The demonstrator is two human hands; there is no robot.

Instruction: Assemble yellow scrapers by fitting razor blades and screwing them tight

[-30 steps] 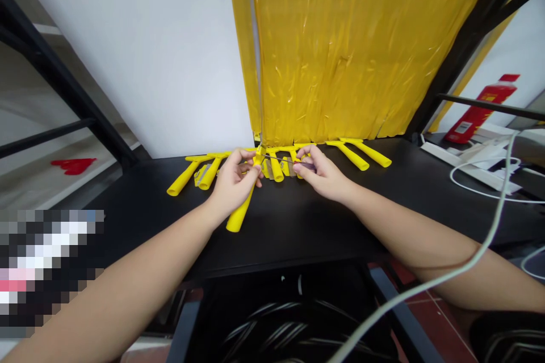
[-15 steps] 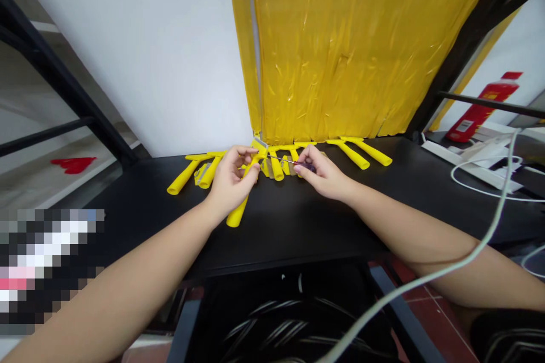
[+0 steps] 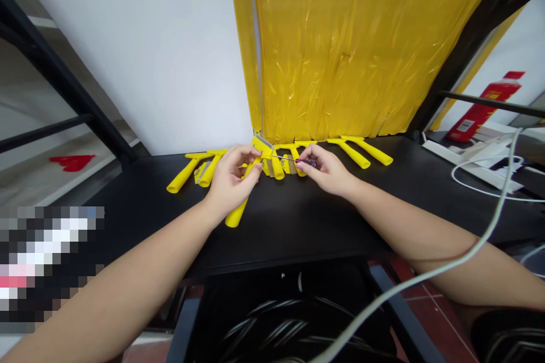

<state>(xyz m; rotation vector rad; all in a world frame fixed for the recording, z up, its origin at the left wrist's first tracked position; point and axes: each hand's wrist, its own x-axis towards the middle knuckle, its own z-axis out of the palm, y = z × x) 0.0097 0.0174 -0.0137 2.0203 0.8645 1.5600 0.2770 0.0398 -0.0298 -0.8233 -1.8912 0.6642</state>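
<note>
My left hand point(image 3: 230, 181) is closed around a yellow scraper point(image 3: 237, 214), whose hollow handle slants down toward me. A grey blade strip shows along the scraper's head, beyond my fingertips. In my right hand point(image 3: 330, 173) is a small screwdriver with a dark purple handle point(image 3: 311, 163), pinched between thumb and fingers. Its thin shaft points left, and the tip meets the scraper near the neck. Whether it sits in a screw is too small to tell. Behind both hands lie several similar yellow pieces point(image 3: 355, 155), with brownish cardboard-like bits among them.
The black tabletop point(image 3: 298, 227) ends at a white panel point(image 3: 170, 57) and a yellow plastic curtain point(image 3: 349, 51). A white cable point(image 3: 430, 278) crosses in front of my right forearm. A red bottle point(image 3: 481, 108) stands right; a red item point(image 3: 72, 163) lies on the left shelf.
The scraper's head has tilted slightly, showing more of its face and blade strip. My right hand and screwdriver have shifted a little; both grips stay the same.
</note>
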